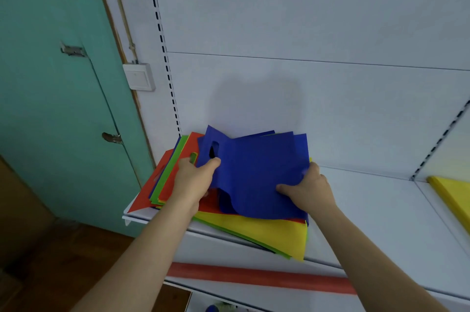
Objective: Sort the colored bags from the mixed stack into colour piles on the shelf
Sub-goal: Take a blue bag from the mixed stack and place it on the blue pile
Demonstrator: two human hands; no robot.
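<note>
1. Blue bags: several sheets, uppermost item of the mixed stack, at the shelf's left end; their far edges are raised off the pile towards the back panel, the near edge curls down onto a red bag; a handle slot shows near their left edge.
2. Left hand: at the left edge of the blue bags, thumb pressed on top just below the handle slot; fingers curl under and behind the sheets, so it grips them.
3. Right hand: at the right edge of the blue bags, thumb flat on the top face, fingers wrapped round the edge; likewise gripping.
4. Mixed stack, remainder: red, green and yellow bags fanned unevenly; a yellow bag overhangs the shelf's front edge; red and green sheets reach the left front corner.
5. Yellow pile: on the shelf at the far right, well apart from the stack; bare shelf lies between.
6. Step in hand, judged: lifting the blue group clear to begin or feed a blue pile.
7. Handling advice: check by the edges that only blue is pinched; raise both sides evenly so the limp fabric does not fold; keep the lift low and slow, since the overhanging yellow bag could be dragged off the front edge; set down square on the bare shelf between stack and yellow pile.
</note>
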